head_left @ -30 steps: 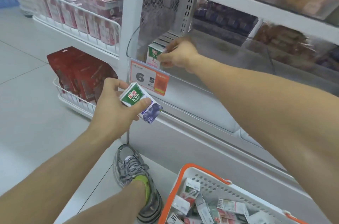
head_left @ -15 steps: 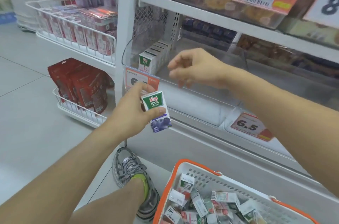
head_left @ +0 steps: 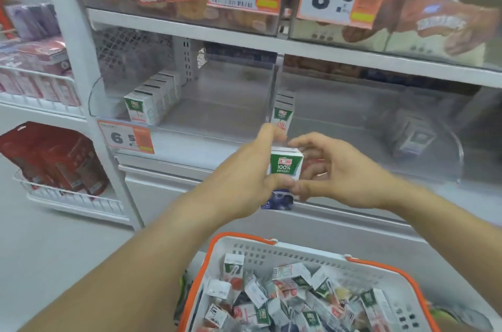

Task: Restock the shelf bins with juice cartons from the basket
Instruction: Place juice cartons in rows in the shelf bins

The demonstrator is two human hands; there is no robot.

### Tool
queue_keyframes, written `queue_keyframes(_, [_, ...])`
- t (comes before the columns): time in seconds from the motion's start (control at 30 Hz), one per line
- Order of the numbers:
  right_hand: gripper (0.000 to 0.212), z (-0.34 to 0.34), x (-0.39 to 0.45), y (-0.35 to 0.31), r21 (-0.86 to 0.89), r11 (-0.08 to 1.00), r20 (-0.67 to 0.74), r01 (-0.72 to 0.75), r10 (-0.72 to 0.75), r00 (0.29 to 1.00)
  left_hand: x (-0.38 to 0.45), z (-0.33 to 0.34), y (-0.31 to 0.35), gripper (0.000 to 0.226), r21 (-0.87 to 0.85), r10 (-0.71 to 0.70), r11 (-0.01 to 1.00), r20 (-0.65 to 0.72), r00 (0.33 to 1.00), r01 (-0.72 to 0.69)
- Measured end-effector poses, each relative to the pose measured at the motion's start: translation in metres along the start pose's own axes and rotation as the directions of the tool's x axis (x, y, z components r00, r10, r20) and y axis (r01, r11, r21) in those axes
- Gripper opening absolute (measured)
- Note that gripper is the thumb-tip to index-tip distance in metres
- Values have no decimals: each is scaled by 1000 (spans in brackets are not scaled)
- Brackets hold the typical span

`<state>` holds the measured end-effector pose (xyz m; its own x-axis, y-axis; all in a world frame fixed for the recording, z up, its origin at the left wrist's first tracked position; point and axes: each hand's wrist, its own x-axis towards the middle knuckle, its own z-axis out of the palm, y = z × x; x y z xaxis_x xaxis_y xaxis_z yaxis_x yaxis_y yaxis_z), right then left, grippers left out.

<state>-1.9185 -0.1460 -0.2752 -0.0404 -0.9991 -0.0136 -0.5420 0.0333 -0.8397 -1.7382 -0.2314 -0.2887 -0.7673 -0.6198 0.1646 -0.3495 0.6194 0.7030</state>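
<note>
Blueberry-printed juice carton point(head_left: 285, 166) is half hidden, gripped by left hand point(head_left: 244, 182). Right hand point(head_left: 334, 171) pinches its side. Basket point(head_left: 298, 255) is cut off below.

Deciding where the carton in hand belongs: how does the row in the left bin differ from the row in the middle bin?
The left-bin row holds about five cartons, running back at a slant by the bin's left wall; the middle-bin row is shorter, tucked against the clear divider. The left row's front carton shows its side too; the middle row's faces the camera. Both fronts are green-topped with red below; the held carton shows blueberries.
</note>
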Motion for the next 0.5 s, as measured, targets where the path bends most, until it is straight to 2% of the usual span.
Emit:
queue_keyframes(0.1, [48,-26,-27,20,50,998,-125,28,-21,992,19,22,27,60,-9,75,997,3,997,-75])
queue_keyframes(0.17, [43,-43,-48,38,154,987,-227,43,-7,974,34,42,45,60,-39,126,991,11,992,-125])
queue_keyframes(0.3, [36,-71,-93,71,305,948,-457,92,61,888,65,93,76,57,-112,230,968,40,972,-224])
queue_keyframes(0.37, [37,-89,-111,83,305,938,-604,164,57,795,78,115,86,54,-102,261,960,-13,965,-261])
queue_keyframes(0.43, [32,-114,-127,91,259,934,-750,244,35,661,90,133,87,55,1,303,953,-71,950,-303])
queue_keyframes(0.5, [28,-143,-142,97,182,942,-853,282,8,522,100,146,82,54,137,333,936,-56,941,-323])
